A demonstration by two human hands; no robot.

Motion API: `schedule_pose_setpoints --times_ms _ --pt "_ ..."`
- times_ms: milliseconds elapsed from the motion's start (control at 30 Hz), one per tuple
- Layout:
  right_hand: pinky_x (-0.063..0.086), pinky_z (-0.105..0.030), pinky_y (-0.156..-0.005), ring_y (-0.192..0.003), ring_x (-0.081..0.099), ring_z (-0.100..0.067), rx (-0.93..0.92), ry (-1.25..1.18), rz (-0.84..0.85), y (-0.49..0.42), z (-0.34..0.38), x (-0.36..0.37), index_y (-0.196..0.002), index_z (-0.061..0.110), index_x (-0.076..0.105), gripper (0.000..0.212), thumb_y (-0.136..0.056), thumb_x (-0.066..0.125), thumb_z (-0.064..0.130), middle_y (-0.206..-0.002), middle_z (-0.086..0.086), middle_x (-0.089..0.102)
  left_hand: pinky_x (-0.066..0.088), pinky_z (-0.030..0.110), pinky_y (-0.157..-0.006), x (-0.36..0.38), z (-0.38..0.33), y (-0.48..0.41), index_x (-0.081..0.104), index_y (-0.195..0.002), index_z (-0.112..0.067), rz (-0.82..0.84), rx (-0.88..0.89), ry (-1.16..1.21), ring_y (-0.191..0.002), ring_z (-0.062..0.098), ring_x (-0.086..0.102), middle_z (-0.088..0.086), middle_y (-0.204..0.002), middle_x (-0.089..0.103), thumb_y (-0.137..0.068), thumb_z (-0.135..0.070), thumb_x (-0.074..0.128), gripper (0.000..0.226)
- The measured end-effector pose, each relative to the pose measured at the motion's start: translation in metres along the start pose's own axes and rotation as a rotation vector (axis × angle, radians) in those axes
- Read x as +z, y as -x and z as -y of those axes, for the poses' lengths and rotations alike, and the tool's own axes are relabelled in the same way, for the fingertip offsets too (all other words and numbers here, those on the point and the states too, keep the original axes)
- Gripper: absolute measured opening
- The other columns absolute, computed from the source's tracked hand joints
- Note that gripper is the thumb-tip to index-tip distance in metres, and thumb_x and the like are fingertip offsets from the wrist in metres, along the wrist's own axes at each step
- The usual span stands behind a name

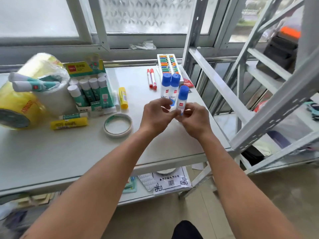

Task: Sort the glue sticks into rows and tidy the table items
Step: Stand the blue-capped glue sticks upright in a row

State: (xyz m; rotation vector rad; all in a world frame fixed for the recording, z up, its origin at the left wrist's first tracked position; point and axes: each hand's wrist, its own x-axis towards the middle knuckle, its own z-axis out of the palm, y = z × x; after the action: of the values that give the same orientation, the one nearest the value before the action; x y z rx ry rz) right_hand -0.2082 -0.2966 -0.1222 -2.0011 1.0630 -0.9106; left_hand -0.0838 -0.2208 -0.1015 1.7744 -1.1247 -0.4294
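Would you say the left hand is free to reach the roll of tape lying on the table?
Probably not yet: the left hand and right hand share a blue-capped glue bottle. The path to the tape roll looks clear.

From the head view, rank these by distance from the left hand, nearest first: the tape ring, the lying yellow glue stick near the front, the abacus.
Measured from the left hand:
1. Tape ring, flat on the table just to its left.
2. Abacus, at the table's back edge, beyond the hands.
3. Yellow glue stick, lying far left past the tape ring.
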Motion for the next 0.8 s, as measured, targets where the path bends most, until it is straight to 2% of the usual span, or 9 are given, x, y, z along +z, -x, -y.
schedule_pose_setpoints --times_ms 100,200,333,467,567,633,700,733,800 --pt "0.059 -0.034 -0.079 -0.080 0.070 -0.013 0.028 0.041 -0.048 -0.010 -0.010 -0.004 -0.101 0.015 0.075 0.030 -0.072 0.081 0.012 -0.092 0.000 0.076 0.050 0.026 -0.065 0.003 0.009 -0.001 0.064 -0.091 -0.012 -0.172 0.020 -0.087 -0.066 0.016 0.058 0.003 -0.084 0.067 -0.075 -0.028 0.082 0.028" --pt "0.058 -0.034 -0.080 -0.081 0.070 -0.012 0.040 0.041 -0.092 -0.023 -0.011 -0.004 -0.100 0.017 0.075 0.027 -0.074 0.080 0.013 -0.091 0.003 0.076 0.050 0.030 -0.069 0.000 0.022 -0.008 0.058 -0.102 -0.015 -0.276 -0.028 -0.130 -0.074 0.018 0.059 0.004 -0.096 0.063 -0.076 -0.026 0.079 0.036" --pt "0.058 -0.037 -0.080 -0.079 0.070 -0.014 0.041 0.040 -0.101 -0.036 -0.012 0.003 -0.097 0.018 0.075 0.025 -0.073 0.081 0.013 -0.086 0.005 0.075 0.051 0.035 -0.089 -0.001 0.030 -0.019 0.056 -0.124 -0.016 -0.177 -0.087 -0.165 -0.097 0.025 0.065 0.003 -0.121 0.065 -0.080 -0.029 0.076 0.051" --pt "0.058 -0.039 -0.081 -0.081 0.070 -0.015 0.031 0.037 -0.103 -0.041 -0.009 0.009 -0.098 0.018 0.075 0.026 -0.073 0.082 0.014 -0.090 0.002 0.076 0.050 0.036 -0.095 0.000 0.030 -0.025 0.059 -0.122 -0.015 -0.151 -0.108 -0.166 -0.111 0.019 0.062 0.002 -0.121 0.066 -0.080 -0.029 0.077 0.048" --pt "0.059 -0.036 -0.080 -0.080 0.069 -0.015 0.040 0.049 -0.098 -0.042 -0.009 0.010 -0.099 0.016 0.075 0.027 -0.073 0.083 0.017 -0.092 0.000 0.076 0.051 0.036 -0.094 -0.001 0.031 -0.023 0.058 -0.123 -0.016 -0.146 -0.113 -0.162 -0.107 0.021 0.063 0.001 -0.122 0.066 -0.079 -0.030 0.077 0.050" --pt "0.056 -0.035 -0.070 -0.070 0.062 -0.018 0.071 0.110 -0.079 -0.040 -0.010 0.010 -0.085 0.012 0.072 0.020 -0.071 0.084 0.020 -0.079 -0.001 0.072 0.050 0.033 -0.092 -0.003 0.031 -0.020 0.058 -0.124 -0.015 -0.141 -0.109 -0.167 -0.101 0.024 0.065 0.001 -0.123 0.065 -0.080 -0.030 0.076 0.050" --pt "0.047 -0.032 -0.061 -0.064 0.052 -0.020 0.124 0.189 -0.098 -0.033 -0.010 0.009 -0.070 0.010 0.059 0.026 -0.068 0.083 0.021 -0.069 -0.001 0.060 0.047 0.029 -0.088 -0.005 0.031 -0.017 0.058 -0.123 -0.014 -0.144 -0.091 -0.186 -0.096 0.025 0.066 0.002 -0.121 0.065 -0.081 -0.029 0.075 0.048" --pt "0.047 -0.032 -0.062 -0.067 0.053 -0.022 0.152 0.221 -0.134 -0.025 -0.007 0.010 -0.071 0.010 0.058 0.027 -0.068 0.082 0.021 -0.071 -0.002 0.060 0.047 0.029 -0.086 -0.008 0.030 -0.014 0.058 -0.123 -0.014 -0.150 -0.072 -0.204 -0.094 0.025 0.065 0.002 -0.119 0.065 -0.082 -0.029 0.075 0.047" --pt "0.052 -0.034 -0.072 -0.078 0.063 -0.027 0.178 0.263 -0.222 -0.006 0.003 0.013 -0.084 0.008 0.066 0.024 -0.071 0.080 0.022 -0.084 -0.007 0.069 0.050 0.031 -0.083 -0.014 0.029 -0.008 0.058 -0.121 -0.012 -0.167 -0.025 -0.236 -0.090 0.025 0.065 0.004 -0.115 0.066 -0.083 -0.027 0.073 0.043"
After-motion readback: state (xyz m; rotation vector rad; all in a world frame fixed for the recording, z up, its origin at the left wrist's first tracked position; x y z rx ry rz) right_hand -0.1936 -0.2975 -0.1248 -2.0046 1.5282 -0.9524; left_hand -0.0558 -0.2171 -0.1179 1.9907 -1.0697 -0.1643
